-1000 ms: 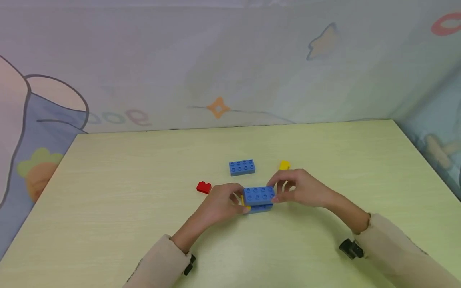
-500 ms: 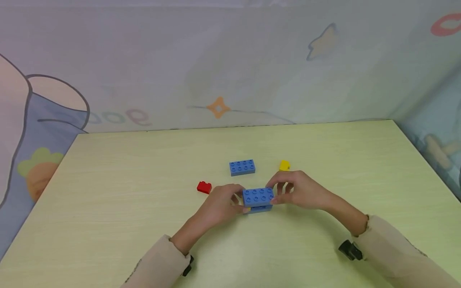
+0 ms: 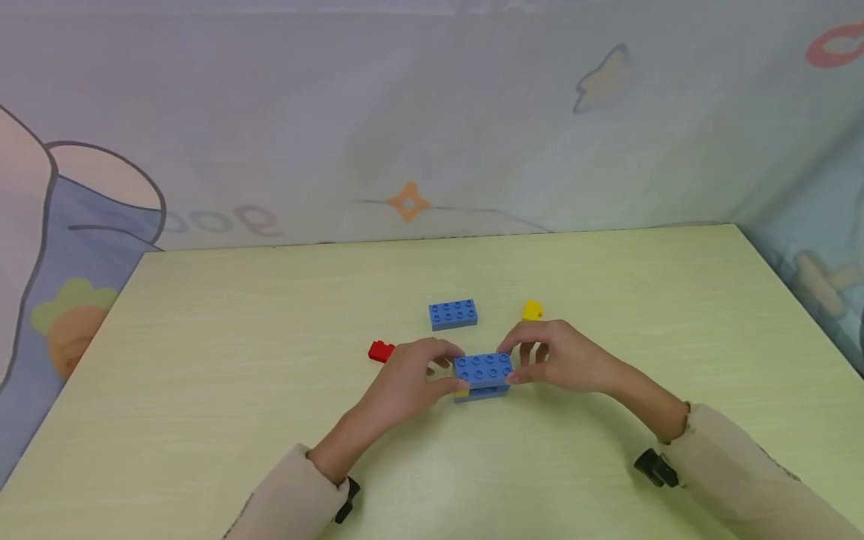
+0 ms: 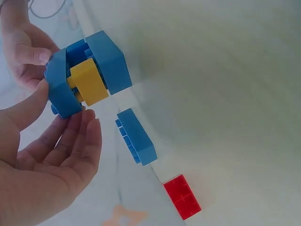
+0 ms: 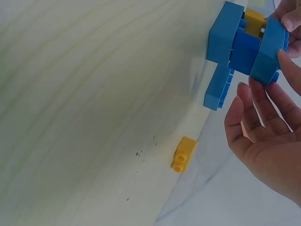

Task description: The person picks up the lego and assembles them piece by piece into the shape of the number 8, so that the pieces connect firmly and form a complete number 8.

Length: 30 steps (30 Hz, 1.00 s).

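A top blue brick (image 3: 482, 367) lies over a yellow brick (image 4: 88, 82) and a smaller blue brick (image 5: 244, 52), which stand side by side on a bottom blue brick (image 4: 109, 62). On the yellow side, studs show in a narrow gap under the top brick. My left hand (image 3: 412, 379) holds the top brick's left end between thumb and fingers. At the right end, my right hand (image 3: 567, 356) pinches the same brick, thumb in front and fingers behind. The right wrist view shows its other fingers loosely curved below.
Behind the stack lies a loose blue brick (image 3: 454, 315). A red brick (image 3: 381, 351) is left of it, partly behind my left hand. Beyond my right hand sits a small yellow brick (image 3: 532, 310). A printed cloth (image 3: 304, 127) hangs along the back edge of the table (image 3: 236, 375).
The top blue brick has shifted slightly left and toward me. My left hand has moved its grip up, from beside the yellow brick to the top brick's end. The right hand keeps its pinch.
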Tool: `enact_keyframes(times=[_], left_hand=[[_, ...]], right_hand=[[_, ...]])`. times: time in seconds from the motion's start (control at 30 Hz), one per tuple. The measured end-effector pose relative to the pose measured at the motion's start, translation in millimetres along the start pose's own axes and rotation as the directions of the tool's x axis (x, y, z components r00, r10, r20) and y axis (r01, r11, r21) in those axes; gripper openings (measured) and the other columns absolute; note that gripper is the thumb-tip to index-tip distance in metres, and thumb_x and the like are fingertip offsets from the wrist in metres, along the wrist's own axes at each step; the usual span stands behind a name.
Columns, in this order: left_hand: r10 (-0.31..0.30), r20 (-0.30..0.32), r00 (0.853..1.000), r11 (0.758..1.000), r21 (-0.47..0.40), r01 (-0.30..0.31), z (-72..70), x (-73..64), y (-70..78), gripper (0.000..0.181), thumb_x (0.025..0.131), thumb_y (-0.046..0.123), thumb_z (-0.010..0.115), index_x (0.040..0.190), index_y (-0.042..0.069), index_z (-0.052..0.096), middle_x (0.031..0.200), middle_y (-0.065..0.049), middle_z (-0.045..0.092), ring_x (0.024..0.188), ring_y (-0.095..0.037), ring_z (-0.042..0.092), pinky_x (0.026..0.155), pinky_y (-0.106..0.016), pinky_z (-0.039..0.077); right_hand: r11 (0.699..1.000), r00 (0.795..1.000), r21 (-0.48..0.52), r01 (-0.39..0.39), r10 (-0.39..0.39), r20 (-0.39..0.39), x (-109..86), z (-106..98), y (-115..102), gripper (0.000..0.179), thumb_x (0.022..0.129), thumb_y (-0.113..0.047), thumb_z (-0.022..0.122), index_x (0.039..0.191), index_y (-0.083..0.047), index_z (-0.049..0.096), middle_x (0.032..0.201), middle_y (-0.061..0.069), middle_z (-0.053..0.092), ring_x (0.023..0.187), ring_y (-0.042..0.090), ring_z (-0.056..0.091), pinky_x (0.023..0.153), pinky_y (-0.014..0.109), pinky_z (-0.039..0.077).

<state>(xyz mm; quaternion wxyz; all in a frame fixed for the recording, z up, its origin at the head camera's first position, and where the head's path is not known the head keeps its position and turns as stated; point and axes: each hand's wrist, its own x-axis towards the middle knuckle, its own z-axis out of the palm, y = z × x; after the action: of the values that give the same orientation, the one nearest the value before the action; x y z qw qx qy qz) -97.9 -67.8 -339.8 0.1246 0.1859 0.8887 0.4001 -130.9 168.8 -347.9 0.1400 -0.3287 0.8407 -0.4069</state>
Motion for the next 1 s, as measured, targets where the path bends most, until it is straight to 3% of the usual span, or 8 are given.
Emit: enact_keyframes(times=[1.0], left_hand=[[-0.023,-0.017,1.0,0.995,-0.099,0.021,4.4,-1.1,-4.8,0.03,0.079,0.013,0.072,0.106,0.003,0.063,0.099,-0.006,0.063,0.091,-0.023,0.059,0.072,-0.029,0.051]], right_hand=[[1.0,1.0,0.0,-0.018,0.018,-0.014,-2.6,3.7,3.8,0.027,0.078,-0.015,0.073,0.102,-0.007,0.064,0.091,-0.003,0.06,0.073,0.011,0.055,0.066,0.028,0.048]])
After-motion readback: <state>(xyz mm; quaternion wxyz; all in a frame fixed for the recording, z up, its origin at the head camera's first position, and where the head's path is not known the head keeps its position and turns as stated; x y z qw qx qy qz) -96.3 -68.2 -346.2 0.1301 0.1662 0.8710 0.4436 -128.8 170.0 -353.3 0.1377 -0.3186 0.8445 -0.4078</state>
